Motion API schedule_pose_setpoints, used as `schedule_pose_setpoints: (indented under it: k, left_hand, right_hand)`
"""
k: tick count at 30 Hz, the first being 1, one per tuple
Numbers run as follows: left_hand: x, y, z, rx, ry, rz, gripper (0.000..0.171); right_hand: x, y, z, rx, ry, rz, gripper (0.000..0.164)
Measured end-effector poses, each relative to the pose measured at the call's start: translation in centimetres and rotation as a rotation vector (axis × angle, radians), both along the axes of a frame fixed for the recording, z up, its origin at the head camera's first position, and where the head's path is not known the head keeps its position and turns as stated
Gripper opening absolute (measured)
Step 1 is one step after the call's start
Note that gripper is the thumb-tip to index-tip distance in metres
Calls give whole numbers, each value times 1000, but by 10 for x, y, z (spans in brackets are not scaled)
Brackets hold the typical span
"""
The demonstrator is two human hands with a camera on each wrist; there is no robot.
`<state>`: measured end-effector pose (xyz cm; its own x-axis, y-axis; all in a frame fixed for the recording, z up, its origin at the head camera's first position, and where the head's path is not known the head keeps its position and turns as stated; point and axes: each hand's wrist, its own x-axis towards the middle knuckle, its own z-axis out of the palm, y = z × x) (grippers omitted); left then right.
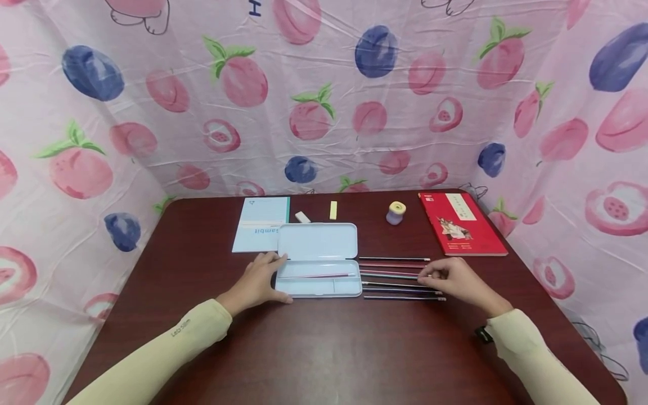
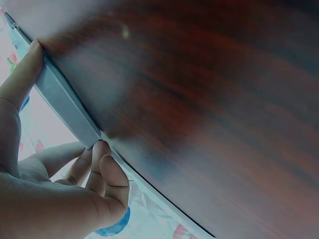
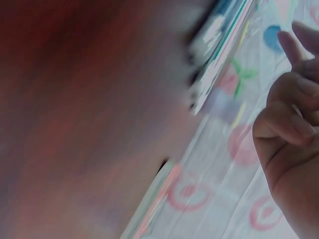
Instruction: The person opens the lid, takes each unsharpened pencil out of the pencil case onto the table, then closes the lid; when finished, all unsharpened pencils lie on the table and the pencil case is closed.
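My left hand (image 1: 259, 279) grips the left end of a pale blue pencil case (image 1: 318, 242). Its thumb lies along the front wall in the left wrist view, other fingers at the corner. The case stands open with its lid tilted back, and a pencil (image 1: 319, 275) lies inside. Just right of the case, several striped and dark pencils (image 1: 395, 259) lie side by side on the table. Over their right ends is my right hand (image 1: 458, 281), its lower fingers curled and its fingertips right at the pencils. Whether it pinches one I cannot tell.
Behind the case lie a pale blue notebook (image 1: 260, 216), a white eraser (image 1: 302, 217) and a yellow strip (image 1: 333, 210). A yellow and purple pencil sharpener-like piece (image 1: 396, 213) stands farther right. A red book (image 1: 462, 224) lies at the back right of the brown table (image 1: 329, 349).
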<state>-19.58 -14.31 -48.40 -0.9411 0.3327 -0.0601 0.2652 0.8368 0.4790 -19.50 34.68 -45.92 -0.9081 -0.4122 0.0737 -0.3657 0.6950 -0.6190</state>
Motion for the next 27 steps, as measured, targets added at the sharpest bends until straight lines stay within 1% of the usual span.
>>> schedule_pose_setpoints:
  k: [3,5,9,12,16,20,23,27]
  left_hand:
    - [0,0,0,-1,3,-4,113]
    - [0,0,0,0,6,-7,113]
    - [0,0,-1,7,5,-6,113]
    - [-1,-1,-1,7,6,-6,113]
    - [-1,-1,0,6,14,-8,112]
    - [-1,-1,0,2,18,-9,112]
    - [-1,0,0,2,17,-9,112]
    - [-1,-1,-1,0,14,-7,113]
  right_hand:
    - [-9,-21,1,-14,12,14,10]
    - [-15,-37,0,-5,20,35,12]
    - [-26,-70,-2,27,28,75,17]
    - [-33,-94,-2,57,33,89,18]
    - [-41,-119,-3,110,82,119,15]
    - [-48,-136,-3,161,97,154,14]
    - [-51,-144,-3,200,72,163,15]
    - [-53,-149,-3,223,50,171,15]
